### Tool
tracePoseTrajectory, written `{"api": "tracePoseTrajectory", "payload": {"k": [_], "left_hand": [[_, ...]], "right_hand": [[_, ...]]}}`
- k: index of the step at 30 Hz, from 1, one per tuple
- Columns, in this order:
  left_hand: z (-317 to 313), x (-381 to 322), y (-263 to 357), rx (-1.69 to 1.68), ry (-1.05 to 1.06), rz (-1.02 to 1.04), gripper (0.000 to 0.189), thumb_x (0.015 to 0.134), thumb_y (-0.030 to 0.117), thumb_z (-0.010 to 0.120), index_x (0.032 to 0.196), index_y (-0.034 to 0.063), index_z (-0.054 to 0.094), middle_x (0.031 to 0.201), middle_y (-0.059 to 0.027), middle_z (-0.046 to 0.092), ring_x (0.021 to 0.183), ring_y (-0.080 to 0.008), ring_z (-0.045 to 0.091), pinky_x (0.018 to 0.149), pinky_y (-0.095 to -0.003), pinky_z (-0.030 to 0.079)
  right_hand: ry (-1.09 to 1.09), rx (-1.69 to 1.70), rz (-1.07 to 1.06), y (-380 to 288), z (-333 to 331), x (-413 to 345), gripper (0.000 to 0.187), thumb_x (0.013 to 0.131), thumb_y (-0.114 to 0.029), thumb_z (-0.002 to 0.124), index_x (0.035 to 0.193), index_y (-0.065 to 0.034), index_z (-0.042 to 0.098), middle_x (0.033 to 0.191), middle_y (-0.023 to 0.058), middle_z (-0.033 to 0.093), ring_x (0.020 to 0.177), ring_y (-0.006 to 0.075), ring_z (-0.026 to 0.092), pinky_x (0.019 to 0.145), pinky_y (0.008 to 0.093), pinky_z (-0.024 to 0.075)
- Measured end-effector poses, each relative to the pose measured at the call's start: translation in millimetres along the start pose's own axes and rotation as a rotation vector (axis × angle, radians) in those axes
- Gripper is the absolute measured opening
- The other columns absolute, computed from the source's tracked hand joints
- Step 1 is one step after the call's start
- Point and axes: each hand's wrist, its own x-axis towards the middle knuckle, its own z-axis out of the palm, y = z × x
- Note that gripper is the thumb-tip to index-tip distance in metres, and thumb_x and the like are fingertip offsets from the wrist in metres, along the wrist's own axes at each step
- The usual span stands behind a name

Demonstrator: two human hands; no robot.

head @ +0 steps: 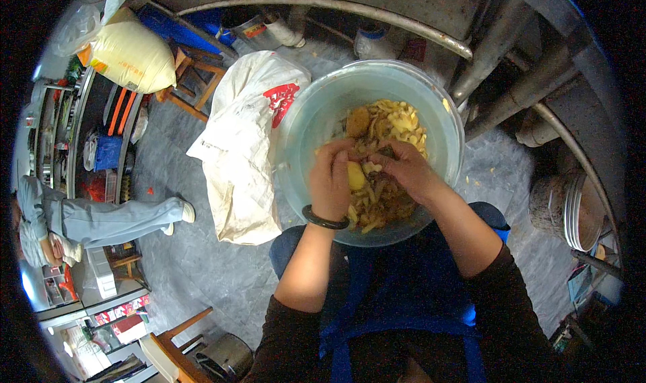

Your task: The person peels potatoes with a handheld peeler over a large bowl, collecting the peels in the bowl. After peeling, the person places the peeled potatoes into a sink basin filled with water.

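A large round pale plastic basin point(303, 181) stands in front of my lap. In it lie a heap of pale yellow slices point(406, 123), brown peelings point(391, 199) and a brown unpeeled tuber point(358, 122), seemingly a potato. Over the left part of the heap is my left hand point(330, 178), blurred, with a dark bangle at its wrist and its fingers curled beside a yellow peeled piece point(356, 175). My right hand point(406, 168) faces it, thumb and fingers closed around a small pale piece point(372, 167). Whether the left fingers hold anything is hidden.
A white woven sack point(239, 156) with red print lies against the basin's left side. Metal pipes point(323, 2) curve beyond it. Stacked buckets point(565, 211) stand at right. A yellowish full sack point(133, 55) rests on a wooden stool at upper left. A person point(101, 219) stands at far left.
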Motion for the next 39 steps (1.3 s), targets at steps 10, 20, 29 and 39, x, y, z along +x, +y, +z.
{"api": "tracePoseTrajectory", "payload": {"k": [10,20,29,39], "left_hand": [[5,-1,-17,-0.724,0.063,-0.464,0.030,0.098,0.028,0.041,0.105,0.0029,0.056,0.098,-0.0090,0.059,0.086,-0.0183,0.058,0.077,-0.0311,0.047],[6,-2,-21,-0.727,0.016,-0.639,0.050,0.097,0.046,0.032,0.099,0.0037,0.059,0.088,-0.0055,0.063,0.079,-0.0190,0.060,0.068,-0.0303,0.047],[8,-5,-25,-0.166,0.053,-0.341,0.051,0.096,0.046,0.037,0.101,0.0019,0.061,0.085,-0.0069,0.063,0.073,-0.0151,0.059,0.058,-0.0267,0.046],[5,0,-22,0.072,0.001,-0.156,0.048,0.097,0.040,0.035,0.099,-0.0002,0.062,0.088,-0.0095,0.063,0.079,-0.0206,0.061,0.071,-0.0317,0.047]], "right_hand": [[0.084,-0.085,-0.114,-5,-1,2,0.017,0.084,-0.017,0.064,0.094,-0.0042,0.058,0.090,0.0080,0.062,0.082,0.0194,0.060,0.073,0.0327,0.0481],[0.179,-0.105,-0.102,-1,-1,4,0.021,0.082,-0.018,0.064,0.093,-0.0019,0.057,0.094,0.0138,0.063,0.090,0.0285,0.060,0.078,0.0358,0.0462],[0.152,-0.448,-0.195,-15,9,0,0.023,0.085,-0.022,0.063,0.093,-0.0017,0.057,0.088,0.0128,0.062,0.085,0.0211,0.059,0.076,0.0328,0.0453],[0.170,-0.217,-0.207,-1,10,4,0.029,0.085,-0.029,0.063,0.094,-0.0017,0.058,0.087,0.0117,0.062,0.083,0.0188,0.058,0.077,0.0337,0.0451]]}}
